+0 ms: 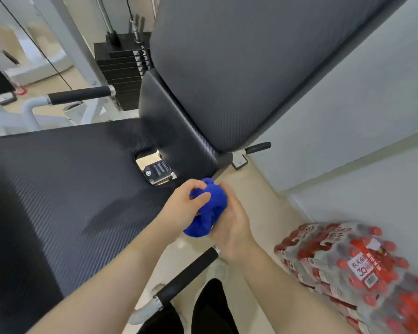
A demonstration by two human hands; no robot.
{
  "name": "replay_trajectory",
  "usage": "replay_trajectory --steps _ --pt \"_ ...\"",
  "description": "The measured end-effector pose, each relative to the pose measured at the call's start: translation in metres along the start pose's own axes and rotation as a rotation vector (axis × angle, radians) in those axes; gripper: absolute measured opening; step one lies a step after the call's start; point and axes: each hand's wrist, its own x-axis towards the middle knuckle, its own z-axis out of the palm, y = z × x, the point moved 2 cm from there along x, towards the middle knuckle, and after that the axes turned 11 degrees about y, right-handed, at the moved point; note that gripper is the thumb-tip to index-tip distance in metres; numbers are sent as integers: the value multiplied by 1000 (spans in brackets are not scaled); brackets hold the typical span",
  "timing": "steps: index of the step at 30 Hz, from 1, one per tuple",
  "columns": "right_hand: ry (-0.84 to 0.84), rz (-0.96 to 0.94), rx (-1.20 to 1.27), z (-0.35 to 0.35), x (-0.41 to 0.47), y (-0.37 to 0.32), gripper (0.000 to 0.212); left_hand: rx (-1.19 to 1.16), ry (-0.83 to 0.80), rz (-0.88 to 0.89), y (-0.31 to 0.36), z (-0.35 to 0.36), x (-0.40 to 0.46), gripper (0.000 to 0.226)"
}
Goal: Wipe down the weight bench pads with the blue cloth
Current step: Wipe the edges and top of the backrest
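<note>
Beside the seat pad (58, 189), both hands' (186, 203) grips close around the bunched blue cloth (210, 210).

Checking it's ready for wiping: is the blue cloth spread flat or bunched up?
Bunched up. The blue cloth is a crumpled wad held between the left hand and right hand, off the seat pad.

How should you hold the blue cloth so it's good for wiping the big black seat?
The blue cloth is bunched between the left hand and right hand, off the seat pad's edge. Probably best to grip the bunched top from above with one hand's fingers, leaving the loose lower folds hanging as a flat face to press down on the pad.
</note>
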Motion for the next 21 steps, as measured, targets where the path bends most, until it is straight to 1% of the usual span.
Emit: replay_trajectory --steps 1,2,3,4,5,6,7,8,9,10,12,13,15,19,21 --pt "-1 25 59 2 0 -4 41 18 -10 22 2 -2 1 10" --pt "41 9 88 0 4 -5 35 21 -44 48 6 0 1 14" --pt "120 -8 68 -2 7 -7 27 16 -63 78 11 2 1 21" --pt "250 -23 23 -6 12 -9 22 22 -44 112 16 2 2 29" --pt "395 -37 -49 -9 14 -10 19 48 33 156 21 0 6 38" --pt "523 -38 -100 -13 18 -11 16 84 144 200 27 -4 11 47" --pt "578 -26 -114 -13 19 -13 15 119 244 238 33 -9 16 56" --pt "584 -17 -90 -12 23 -17 16 160 299 281 40 -13 24 64" --pt "568 0 -72 -7 27 -19 16 216 312 318 45 -15 31 71" --pt "557 8 -56 -2 36 -22 19 300 290 352 49 -14 38 77" --pt "574 9 -91 7 54 -24 15 448 209 418 53 -9 50 89" --pt "602 9 -102 11 59 -24 14 484 180 444 53 -7 55 96" --pt "628 -3 -100 14 58 -27 20 521 169 454 49 -3 60 104" --pt "513 -246 -125 16 27 -39 13 552 223 472 49 1 55 106" --pt "528 -304 -172 20 27 -43 16 581 236 466 51 0 54 105"
